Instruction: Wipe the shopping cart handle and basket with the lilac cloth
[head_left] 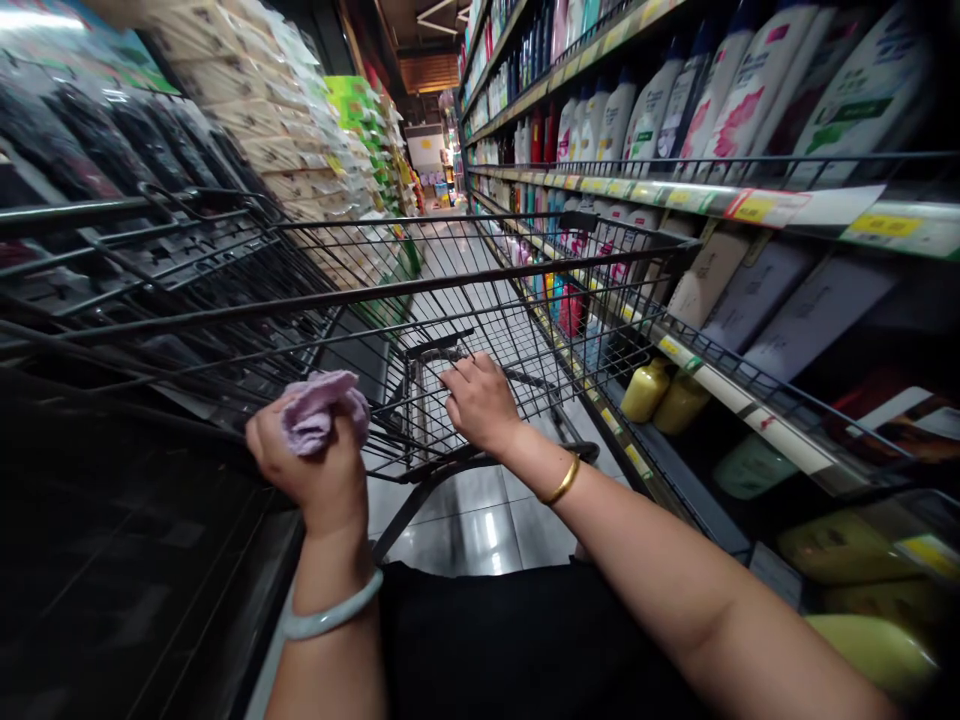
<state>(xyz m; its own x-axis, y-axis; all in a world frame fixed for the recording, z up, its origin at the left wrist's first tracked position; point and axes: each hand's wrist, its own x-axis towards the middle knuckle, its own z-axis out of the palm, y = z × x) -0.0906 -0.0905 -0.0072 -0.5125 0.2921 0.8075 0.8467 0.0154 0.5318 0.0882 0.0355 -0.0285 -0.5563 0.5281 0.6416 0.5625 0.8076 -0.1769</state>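
A dark wire shopping cart (465,285) stretches across the view in front of me, with no goods visible in its basket. My left hand (311,455) is closed around a crumpled light purple cloth (322,408) beside the cart's near left side; a pale bangle circles that wrist. Nearer the middle, my right hand (482,400) has its fingers curled over the cart's near wire edge. A gold bangle (562,480) sits on the right wrist.
Shelves of shampoo bottles (652,110) line the right side, close to the cart. Stacked beige packs (247,110) and dark hanging packages (82,140) stand on the left. A tiled aisle floor (450,250) runs ahead between them.
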